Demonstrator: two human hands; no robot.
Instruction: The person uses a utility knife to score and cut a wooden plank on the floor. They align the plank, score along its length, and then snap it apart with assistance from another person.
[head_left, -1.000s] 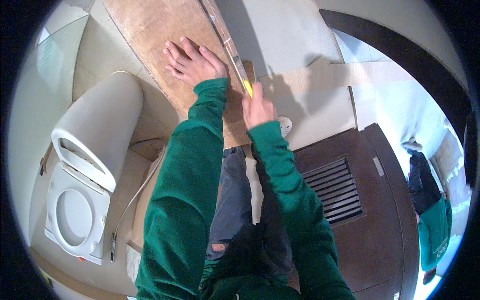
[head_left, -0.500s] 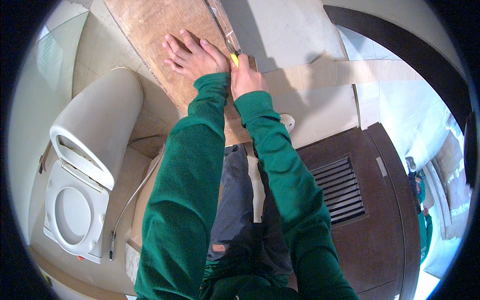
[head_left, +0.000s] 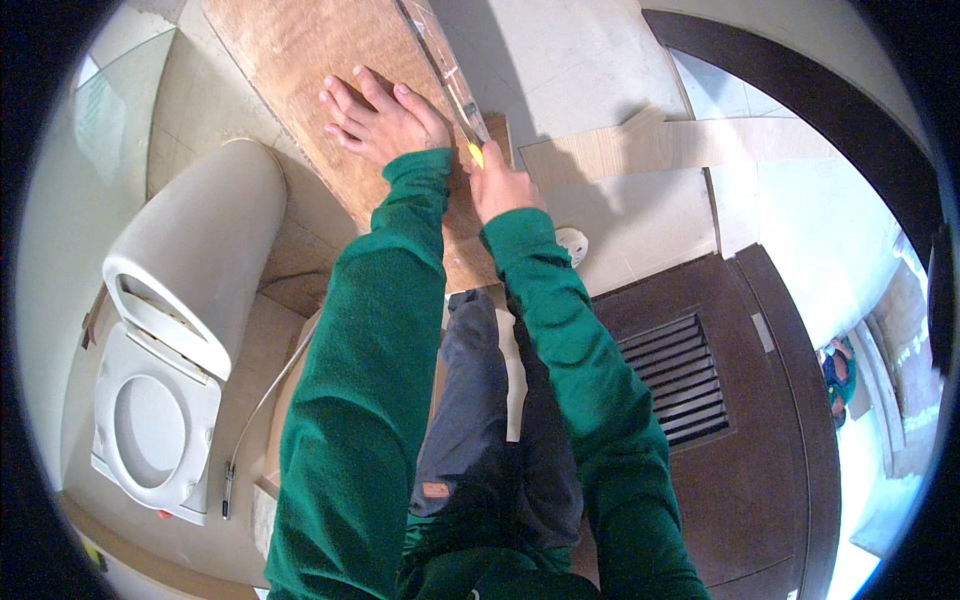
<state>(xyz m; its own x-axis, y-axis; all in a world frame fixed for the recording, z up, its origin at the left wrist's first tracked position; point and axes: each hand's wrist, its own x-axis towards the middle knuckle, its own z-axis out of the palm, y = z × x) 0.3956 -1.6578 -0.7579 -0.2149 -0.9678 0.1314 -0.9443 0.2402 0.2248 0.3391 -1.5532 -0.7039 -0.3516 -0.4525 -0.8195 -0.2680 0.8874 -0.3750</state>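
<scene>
A brown wooden board (head_left: 285, 60) stretches away in front of me. My left hand (head_left: 385, 120) lies flat on it, fingers spread. Close by on the right, my right hand (head_left: 503, 187) is closed around the yellow handle of a hand saw (head_left: 446, 72). The long, shiny blade points away from me along the board's right side. My fingers cover most of the handle, and the blade's far end is cut off by the edge of the picture. How deep the teeth sit in the wood cannot be made out.
A white toilet (head_left: 195, 260) stands at left, beside a hose sprayer (head_left: 228, 490). A dark door with a louvred vent (head_left: 680, 375) is at right. A pale wood strip (head_left: 690, 145) runs across beyond a white roll (head_left: 572, 245). Another person (head_left: 838, 375) is far right.
My right hand has drawn the saw back toward me, so more of its blade shows. My left hand stays almost where it was on the board.
</scene>
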